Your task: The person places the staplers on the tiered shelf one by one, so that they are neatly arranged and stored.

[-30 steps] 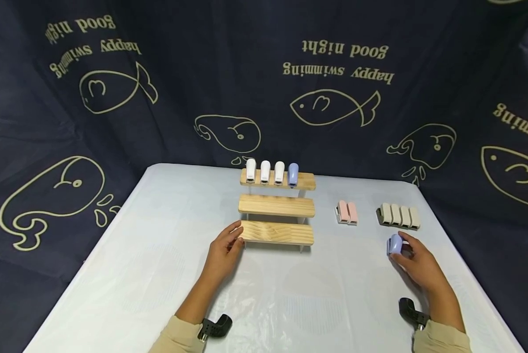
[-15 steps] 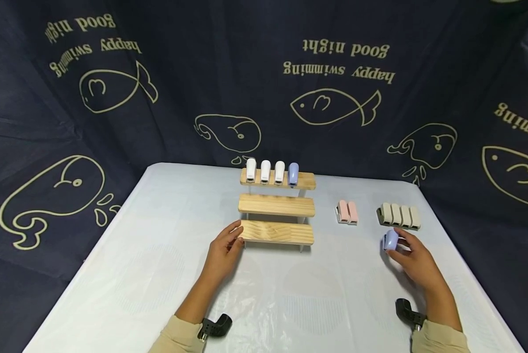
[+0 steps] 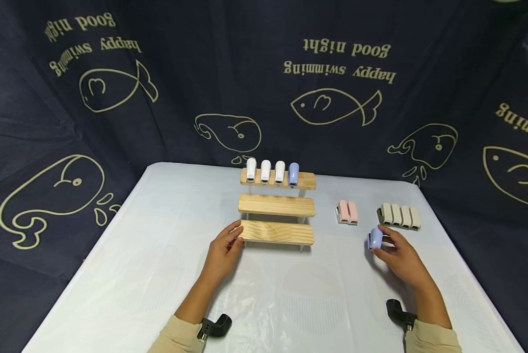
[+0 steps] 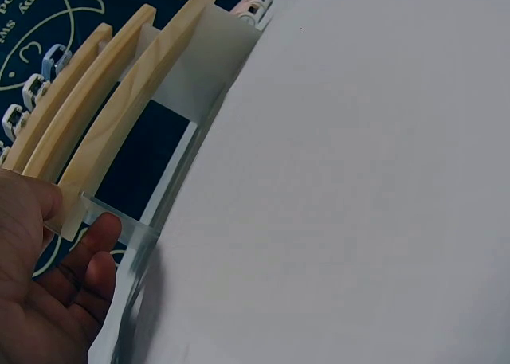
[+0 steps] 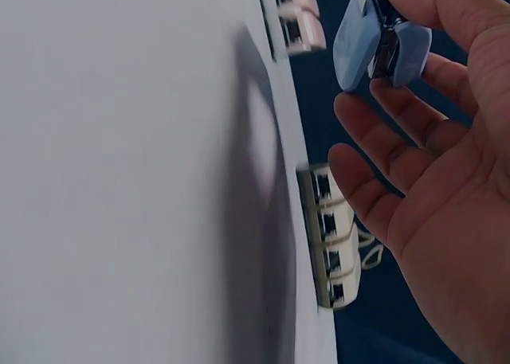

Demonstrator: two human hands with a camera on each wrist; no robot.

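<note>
My right hand (image 3: pixel 403 257) pinches a small blue stapler (image 3: pixel 376 239) between thumb and fingers, above the right part of the table. The right wrist view shows this stapler (image 5: pixel 358 41) from its end, with the metal inside visible. My left hand (image 3: pixel 223 249) holds the left end of the lowest board of a three-tier wooden display shelf (image 3: pixel 276 232). In the left wrist view the thumb and fingers lie around the board's end (image 4: pixel 76 209), beside its clear leg. On the top tier stand three white staplers (image 3: pixel 265 171) and one blue stapler (image 3: pixel 293 174).
Two pink staplers (image 3: pixel 347 212) stand side by side on the table right of the shelf. Farther right is a row of several cream staplers (image 3: pixel 396 215). A dark blue curtain (image 3: pixel 180 73) with fish prints hangs behind the white table (image 3: pixel 158 274).
My right hand has carried the blue stapler leftward, in front of the cream row and closer to the pink pair. The left hand stays at the shelf's end.
</note>
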